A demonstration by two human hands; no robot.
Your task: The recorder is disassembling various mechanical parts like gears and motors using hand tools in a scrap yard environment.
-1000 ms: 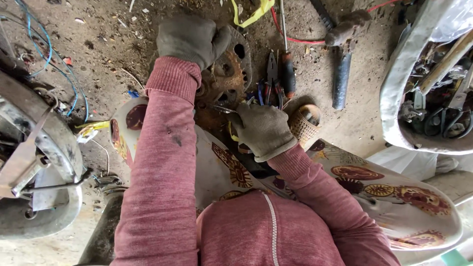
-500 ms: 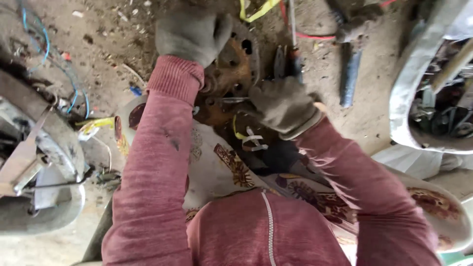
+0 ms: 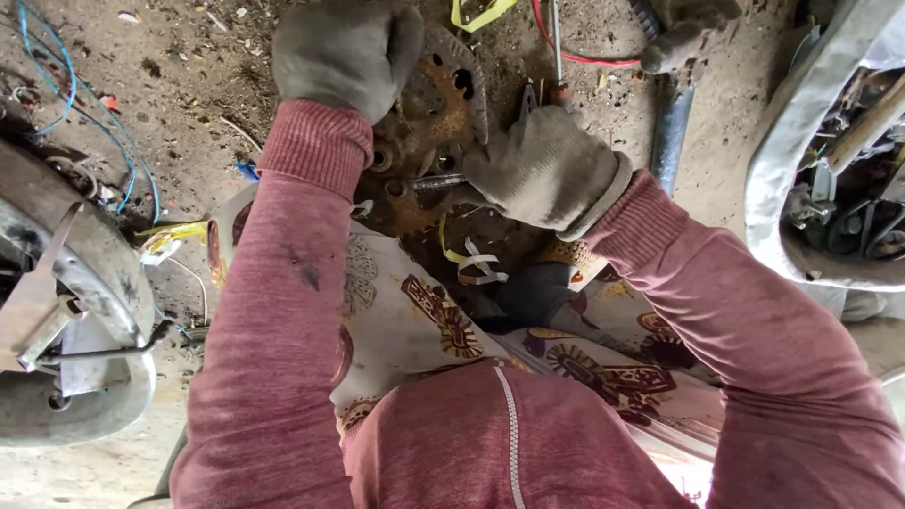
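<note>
Rusty round metal disc with holes (image 3: 429, 113) stands on edge above the patterned cloth (image 3: 405, 311). Left gloved hand (image 3: 344, 52) clamps its top rim. Right gloved hand (image 3: 547, 170) grasps a short metal tool (image 3: 436, 182), long axis horizontal, tip pointing left into the disc's centre.

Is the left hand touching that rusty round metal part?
Touching. The head view shows the gloved left hand gripping the top edge of the rusty metal disc, its fingers wrapped over the rim with no gap visible.
</note>
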